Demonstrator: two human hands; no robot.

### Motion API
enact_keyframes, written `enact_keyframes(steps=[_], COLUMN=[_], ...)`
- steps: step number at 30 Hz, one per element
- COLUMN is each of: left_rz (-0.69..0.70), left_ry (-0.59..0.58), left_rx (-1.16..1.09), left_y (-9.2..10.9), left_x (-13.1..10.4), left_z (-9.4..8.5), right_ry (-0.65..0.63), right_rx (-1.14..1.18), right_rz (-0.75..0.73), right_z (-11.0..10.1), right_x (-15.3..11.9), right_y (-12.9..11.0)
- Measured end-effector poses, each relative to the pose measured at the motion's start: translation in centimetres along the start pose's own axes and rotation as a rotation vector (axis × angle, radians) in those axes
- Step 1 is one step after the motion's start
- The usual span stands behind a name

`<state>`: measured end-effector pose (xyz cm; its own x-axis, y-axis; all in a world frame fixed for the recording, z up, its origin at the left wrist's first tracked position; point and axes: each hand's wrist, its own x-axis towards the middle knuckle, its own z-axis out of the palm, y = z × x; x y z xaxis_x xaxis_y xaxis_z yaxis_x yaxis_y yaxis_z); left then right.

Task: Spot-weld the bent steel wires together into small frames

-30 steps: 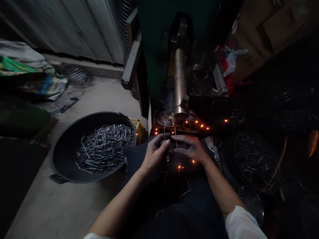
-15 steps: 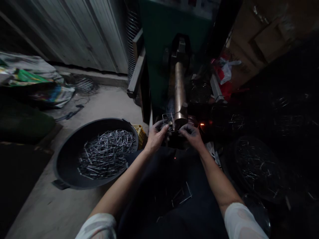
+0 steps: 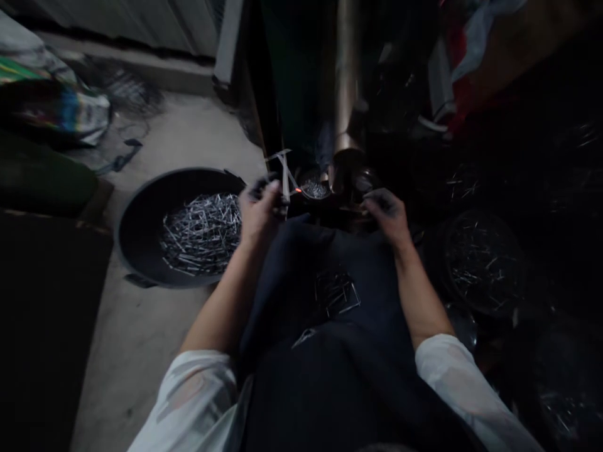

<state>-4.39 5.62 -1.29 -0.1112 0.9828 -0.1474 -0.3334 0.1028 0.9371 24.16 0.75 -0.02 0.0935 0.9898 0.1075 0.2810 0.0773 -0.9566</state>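
Observation:
My left hand is closed on a bent wire frame, blurred by motion, with a glowing orange spot at its lower right corner. Just right of that spot sits a small round dish of short metal pieces. My right hand has its fingertips pressed together below the machine's electrode; whatever they pinch is too dark to make out. Between the hands, a thick brass-coloured machine arm reaches toward me. Several wire pieces lie on the dark cloth over my lap.
A large black basin of cut wire rods stands on the concrete floor at left. To the right, a dark container holds more wire pieces. Sacks lie at upper left; a grey metal bar juts out beside the machine.
My left hand has moved left, away from the machine's electrode, carrying the wire frame. My right hand has drawn slightly right. The view has tilted down, showing more of my lap.

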Motion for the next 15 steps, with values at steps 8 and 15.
enact_keyframes(steps=[8,15], left_rz=[-0.080,0.136], left_ry=[0.024,-0.785], left_rx=[0.336,1.394], left_y=[-1.9,-3.2], left_x=[-7.4,-15.2], left_z=[-7.2,-3.8], right_ry=[0.328,0.365], right_rx=[-0.083,-0.775], right_rz=[0.265,0.578], right_z=[-8.2,-16.2], right_x=[-10.4,-20.1], right_y=[7.1,10.2])
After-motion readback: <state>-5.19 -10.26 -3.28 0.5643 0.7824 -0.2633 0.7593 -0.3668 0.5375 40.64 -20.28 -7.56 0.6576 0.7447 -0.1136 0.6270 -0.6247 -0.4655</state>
